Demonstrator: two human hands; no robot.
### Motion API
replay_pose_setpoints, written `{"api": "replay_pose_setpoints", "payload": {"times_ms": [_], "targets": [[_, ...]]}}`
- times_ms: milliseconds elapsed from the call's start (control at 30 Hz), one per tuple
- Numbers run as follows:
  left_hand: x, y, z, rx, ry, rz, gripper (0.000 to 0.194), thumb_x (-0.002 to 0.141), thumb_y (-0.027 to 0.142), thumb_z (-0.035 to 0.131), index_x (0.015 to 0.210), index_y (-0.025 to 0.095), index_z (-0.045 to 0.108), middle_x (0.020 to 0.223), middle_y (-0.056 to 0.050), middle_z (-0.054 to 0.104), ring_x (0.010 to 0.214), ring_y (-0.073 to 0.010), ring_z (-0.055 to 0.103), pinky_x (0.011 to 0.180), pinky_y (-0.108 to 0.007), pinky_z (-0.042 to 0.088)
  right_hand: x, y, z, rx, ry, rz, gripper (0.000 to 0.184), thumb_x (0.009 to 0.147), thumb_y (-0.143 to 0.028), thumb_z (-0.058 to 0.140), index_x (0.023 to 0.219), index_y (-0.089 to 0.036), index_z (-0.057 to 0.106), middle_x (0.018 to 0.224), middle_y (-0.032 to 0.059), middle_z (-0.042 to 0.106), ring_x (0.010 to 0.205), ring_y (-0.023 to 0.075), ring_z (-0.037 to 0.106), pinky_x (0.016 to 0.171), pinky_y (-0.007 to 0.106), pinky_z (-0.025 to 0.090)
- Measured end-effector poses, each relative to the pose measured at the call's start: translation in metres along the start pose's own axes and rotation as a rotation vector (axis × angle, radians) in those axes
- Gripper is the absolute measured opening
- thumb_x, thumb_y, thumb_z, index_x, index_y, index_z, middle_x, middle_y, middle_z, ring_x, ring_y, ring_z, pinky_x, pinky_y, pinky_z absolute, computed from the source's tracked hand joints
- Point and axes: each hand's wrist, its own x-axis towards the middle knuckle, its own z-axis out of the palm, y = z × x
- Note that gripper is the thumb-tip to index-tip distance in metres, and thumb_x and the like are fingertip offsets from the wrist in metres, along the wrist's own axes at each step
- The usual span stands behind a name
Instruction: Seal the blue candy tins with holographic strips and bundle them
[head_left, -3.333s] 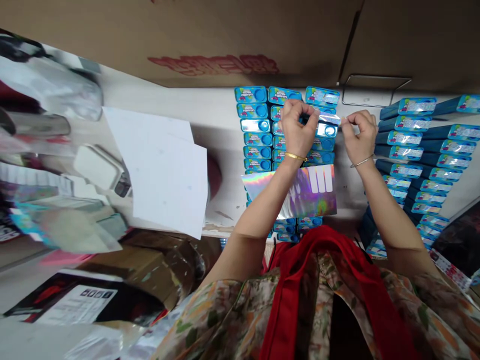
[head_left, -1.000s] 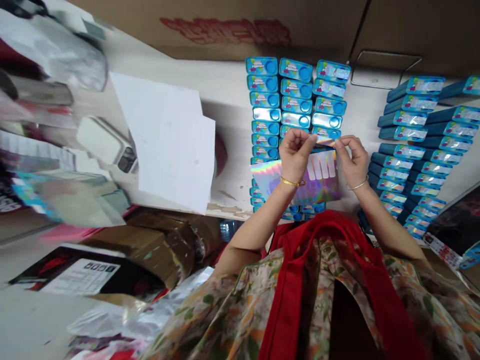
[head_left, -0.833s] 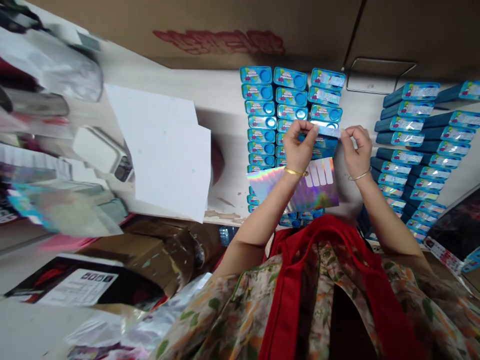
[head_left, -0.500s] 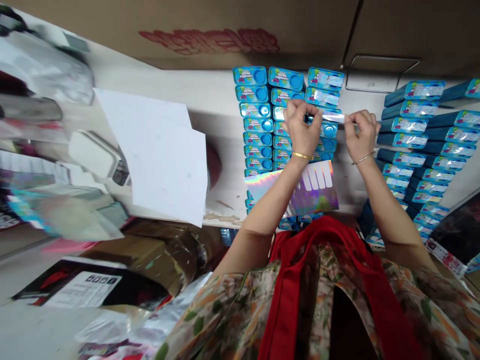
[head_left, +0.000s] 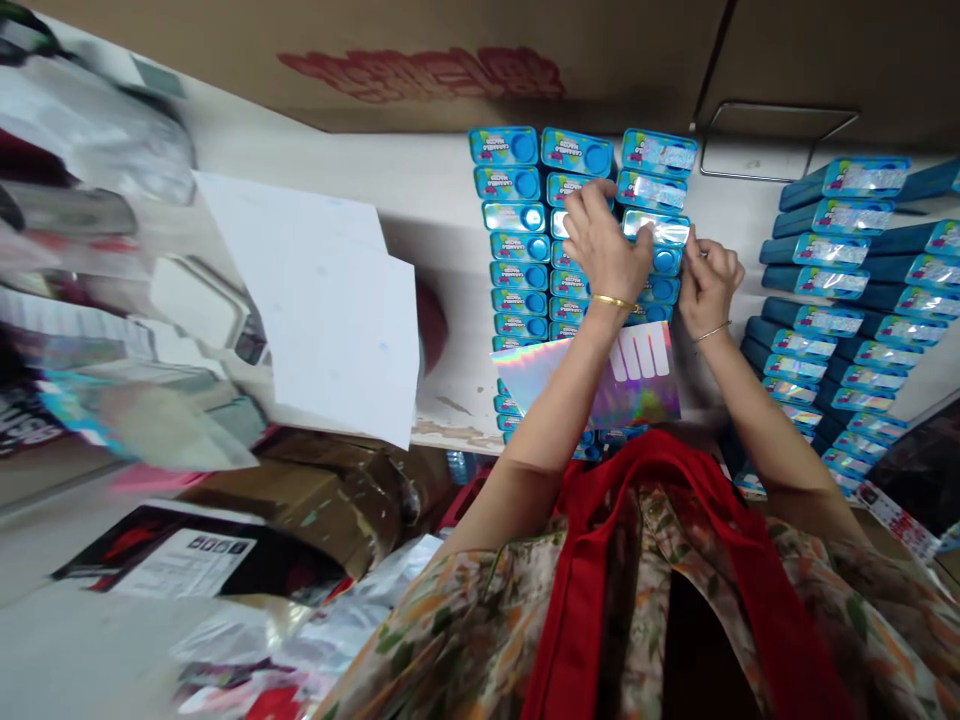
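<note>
Several rows of small blue candy tins with "CARAMELO" lettering stand packed on the white table. My left hand is over the middle and right rows, fingers spread, thumb resting on a shiny clear sticker that lies along the top of one tin in the right row. At that tin's right end is my right hand, its fingers curled and their tips against the edge. Below my left hand, across the nearer tins, lies a holographic sticker sheet with pale strip-shaped gaps, partly hidden by my left forearm.
More blue tins, many with shiny tops, stand in rows on the right. White paper sheets lie on the left. A large cardboard box borders the back, with a wire frame before it. Cartons sit below the table's edge.
The clear sticker, earlier stretched between both hands, now lies on a tin. My left fingers have spread out from a pinch, and my right hand has moved left to the tin's end.
</note>
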Motion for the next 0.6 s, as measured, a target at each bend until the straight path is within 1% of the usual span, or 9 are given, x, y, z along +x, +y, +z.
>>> {"api": "replay_pose_setpoints", "payload": {"times_ms": [100, 167, 200, 267, 333, 400, 467, 533, 600], "targets": [[0.005, 0.002, -0.004, -0.047, -0.018, -0.014, 0.042, 0.097, 0.052, 0.062, 0.133, 0.033, 0.052, 0.128, -0.012, 0.059, 0.133, -0.0361, 0.053, 0.102, -0.055, 0.049, 0.002, 0.004, -0.012, -0.086, -0.072, -0.029, 0.045, 0.104, -0.039, 0.036, 0.138, -0.029, 0.063, 0.125, 0.012, 0.064, 0.118, 0.0317, 0.055, 0.104, 0.056, 0.037], [0.005, 0.002, -0.018, -0.134, -0.04, -0.025, 0.034, 0.1, 0.052, 0.057, 0.127, 0.032, 0.057, 0.123, -0.01, 0.063, 0.126, -0.0319, 0.059, 0.102, -0.051, 0.05, 0.002, -0.002, -0.027, -0.1, -0.057, -0.041, 0.047, 0.104, -0.041, 0.034, 0.14, -0.028, 0.062, 0.127, 0.0133, 0.064, 0.118, 0.0329, 0.054, 0.104, 0.057, 0.037], [0.003, 0.0, -0.029, -0.188, -0.072, -0.016, 0.032, 0.101, 0.052, 0.053, 0.124, 0.031, 0.059, 0.12, -0.009, 0.065, 0.122, -0.0294, 0.062, 0.102, -0.048, 0.051, 0.001, -0.01, -0.035, -0.095, -0.042, -0.049, 0.048, 0.105, -0.042, 0.032, 0.14, -0.026, 0.062, 0.127, 0.0138, 0.064, 0.118, 0.0331, 0.053, 0.103, 0.057, 0.037], [-0.01, -0.006, -0.056, -0.269, -0.18, 0.029, 0.032, 0.104, 0.052, 0.048, 0.118, 0.028, 0.063, 0.115, -0.008, 0.07, 0.114, -0.0257, 0.066, 0.101, -0.043, 0.052, -0.007, -0.033, -0.049, -0.074, -0.048, -0.098, 0.05, 0.106, -0.046, 0.03, 0.136, -0.025, 0.064, 0.125, 0.0139, 0.064, 0.118, 0.0329, 0.053, 0.102, 0.056, 0.038], [-0.032, -0.016, -0.086, -0.264, -0.315, 0.076, 0.034, 0.102, 0.051, 0.052, 0.12, 0.025, 0.065, 0.113, -0.008, 0.073, 0.109, -0.025, 0.07, 0.099, -0.041, 0.053, -0.021, -0.06, -0.056, -0.056, -0.134, -0.18, 0.048, 0.106, -0.05, 0.032, 0.128, -0.027, 0.068, 0.123, 0.0124, 0.066, 0.118, 0.0323, 0.053, 0.103, 0.055, 0.037], [-0.056, -0.027, -0.108, -0.181, -0.421, 0.091, 0.035, 0.098, 0.045, 0.06, 0.124, 0.022, 0.065, 0.108, -0.008, 0.076, 0.105, -0.0256, 0.072, 0.097, -0.041, 0.052, -0.035, -0.083, -0.052, -0.054, -0.261, -0.253, 0.044, 0.106, -0.05, 0.034, 0.12, -0.028, 0.07, 0.117, 0.0112, 0.067, 0.116, 0.0316, 0.052, 0.105, 0.055, 0.035], [-0.078, -0.034, -0.118, -0.091, -0.491, 0.085, 0.031, 0.096, 0.037, 0.061, 0.12, 0.02, 0.068, 0.102, -0.008, 0.078, 0.099, -0.0258, 0.073, 0.093, -0.04, 0.051, -0.046, -0.094, -0.04, -0.069, -0.366, -0.29, 0.041, 0.106, -0.045, 0.034, 0.111, -0.026, 0.07, 0.109, 0.0108, 0.068, 0.113, 0.0307, 0.052, 0.105, 0.055, 0.034], [-0.092, -0.037, -0.118, -0.018, -0.505, 0.091, 0.025, 0.097, 0.031, 0.056, 0.115, 0.02, 0.071, 0.102, -0.01, 0.078, 0.098, -0.0264, 0.072, 0.093, -0.041, 0.05, -0.052, -0.095, -0.028, -0.091, -0.42, -0.294, 0.042, 0.107, -0.041, 0.032, 0.101, -0.024, 0.069, 0.103, 0.0107, 0.068, 0.11, 0.03, 0.053, 0.103, 0.053, 0.034], [-0.1, -0.036, -0.111, 0.052, -0.466, 0.13, 0.027, 0.099, 0.03, 0.052, 0.114, 0.023, 0.072, 0.108, -0.011, 0.077, 0.104, -0.028, 0.07, 0.097, -0.045, 0.046, -0.053, -0.091, -0.019, -0.113, -0.438, -0.283, 0.042, 0.107, -0.038, 0.03, 0.096, -0.022, 0.068, 0.103, 0.0113, 0.068, 0.109, 0.0302, 0.053, 0.099, 0.051, 0.035]]}}
